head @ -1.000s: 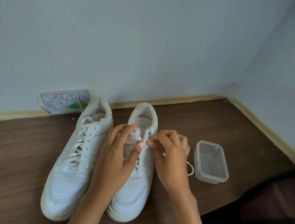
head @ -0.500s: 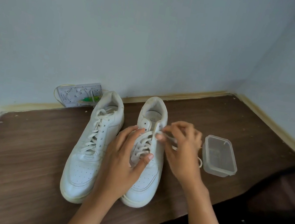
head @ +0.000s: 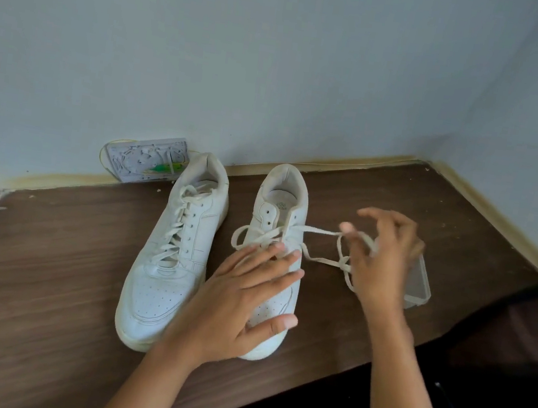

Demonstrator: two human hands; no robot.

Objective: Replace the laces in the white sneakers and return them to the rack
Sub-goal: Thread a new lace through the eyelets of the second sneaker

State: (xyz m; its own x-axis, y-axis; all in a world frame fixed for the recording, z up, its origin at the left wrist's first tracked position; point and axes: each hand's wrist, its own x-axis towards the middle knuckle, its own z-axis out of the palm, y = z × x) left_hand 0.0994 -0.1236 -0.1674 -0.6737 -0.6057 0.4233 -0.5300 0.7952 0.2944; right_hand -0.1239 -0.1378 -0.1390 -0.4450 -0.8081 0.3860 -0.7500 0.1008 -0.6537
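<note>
Two white sneakers stand side by side on the brown wooden table, toes toward me. The left sneaker is fully laced. My left hand lies flat with straight fingers on the front of the right sneaker, pressing it down. A white lace runs from that sneaker's upper eyelets out to the right, pulled loose. My right hand grips the lace's end to the right of the shoe, fingers curled; the hand is blurred.
A clear plastic container sits behind my right hand, partly hidden. A white socket plate with a green bit leans on the wall behind the left sneaker. Walls close the back and right. The table's front edge runs just below the shoes.
My right hand has pulled the lace out to the right, away from the shoe. My left hand moved from the eyelets down onto the shoe's front and flattened.
</note>
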